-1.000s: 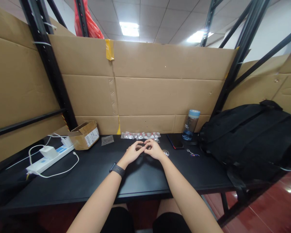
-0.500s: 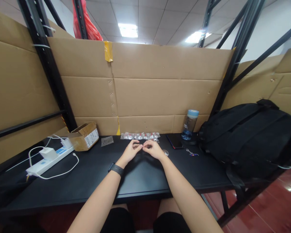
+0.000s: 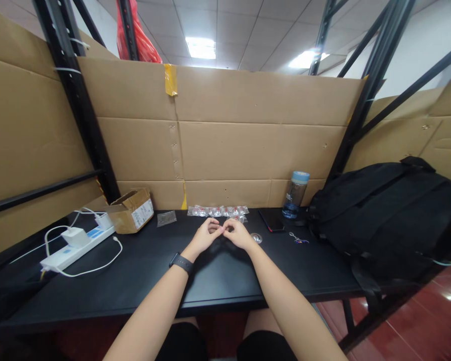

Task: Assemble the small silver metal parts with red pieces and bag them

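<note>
Above the middle of the black table, my left hand point(image 3: 207, 234) and my right hand point(image 3: 237, 233) meet at the fingertips, thumb and fingers of each pinched together. Whatever sits between the fingertips is too small to make out. Just behind them lies a row of clear plastic packets point(image 3: 218, 211) with small red and silvery contents. A small round clear dish point(image 3: 256, 238) rests beside my right wrist, partly covered by it. Left of my left hand is a flat clear plastic bag point(image 3: 167, 218).
On the left stand an open cardboard box point(image 3: 131, 213) and a white power strip point(image 3: 77, 249) with cables. To the right are a dark phone point(image 3: 271, 220), a water bottle point(image 3: 295, 195), a small keychain point(image 3: 298, 239) and a black backpack point(image 3: 387, 215). A cardboard wall point(image 3: 225, 150) closes the back.
The hands stay together, with only a slight shift of the fingers. The whole view has moved a little, and more of the round dish shows beside my right wrist.
</note>
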The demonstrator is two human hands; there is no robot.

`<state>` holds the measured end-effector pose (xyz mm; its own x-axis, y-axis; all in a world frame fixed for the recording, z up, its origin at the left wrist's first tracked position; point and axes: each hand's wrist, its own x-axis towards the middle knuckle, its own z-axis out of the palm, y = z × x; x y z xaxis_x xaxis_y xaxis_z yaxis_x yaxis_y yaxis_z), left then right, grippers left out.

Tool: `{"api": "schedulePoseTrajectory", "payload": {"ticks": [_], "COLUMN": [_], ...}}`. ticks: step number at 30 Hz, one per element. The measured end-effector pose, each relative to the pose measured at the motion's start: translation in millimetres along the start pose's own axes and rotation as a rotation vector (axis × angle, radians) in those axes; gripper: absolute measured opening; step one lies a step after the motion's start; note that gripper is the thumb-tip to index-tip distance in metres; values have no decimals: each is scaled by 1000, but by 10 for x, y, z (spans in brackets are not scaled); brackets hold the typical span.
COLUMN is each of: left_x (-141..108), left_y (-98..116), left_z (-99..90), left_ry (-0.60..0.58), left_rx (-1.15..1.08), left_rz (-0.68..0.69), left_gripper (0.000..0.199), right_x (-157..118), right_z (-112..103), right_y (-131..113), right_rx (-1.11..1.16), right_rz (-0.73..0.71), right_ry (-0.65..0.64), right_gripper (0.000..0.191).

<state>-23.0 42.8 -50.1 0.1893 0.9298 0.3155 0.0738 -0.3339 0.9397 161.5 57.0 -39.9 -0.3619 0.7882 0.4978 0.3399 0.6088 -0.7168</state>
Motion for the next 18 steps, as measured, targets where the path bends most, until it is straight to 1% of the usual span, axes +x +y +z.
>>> {"api": "schedulePoseTrajectory", "payload": {"ticks": [2,4,6,9,10,12,13,14,16,18], "left_x": [9,6,-22,-94,-116,-143,-146,-143,-127,-112], "left_y": [-7,6,53,172,210,259,266,261,226,183], "left_z": [-7,-20,-33,-48,-54,-70,-81,-94,-123,-147], "left_ry": [23,50,28,-50,-57,-24,11,51,120,126], "left_rx": [57,125,221,475,571,724,778,824,908,979], "left_rz": [9,21,44,72,72,58,50,44,24,-6], "left_gripper": [47,43,37,26,22,16,16,20,33,38], "right_x": [4,4,-2,-18,-23,-29,-30,-29,-29,-38], "right_z": [-14,-39,-68,-102,-109,-121,-127,-134,-160,-221], "right_y": [5,1,-12,-32,-35,-33,-29,-24,-18,-21], "right_rx": [-27,-45,-61,-109,-134,-192,-218,-238,-260,-271], "right_rz": [3,6,12,28,30,36,46,63,106,135], "right_ry": [14,35,59,69,60,42,31,16,-23,-55], "right_gripper": [3,6,7,8,8,8,8,7,8,7]}}
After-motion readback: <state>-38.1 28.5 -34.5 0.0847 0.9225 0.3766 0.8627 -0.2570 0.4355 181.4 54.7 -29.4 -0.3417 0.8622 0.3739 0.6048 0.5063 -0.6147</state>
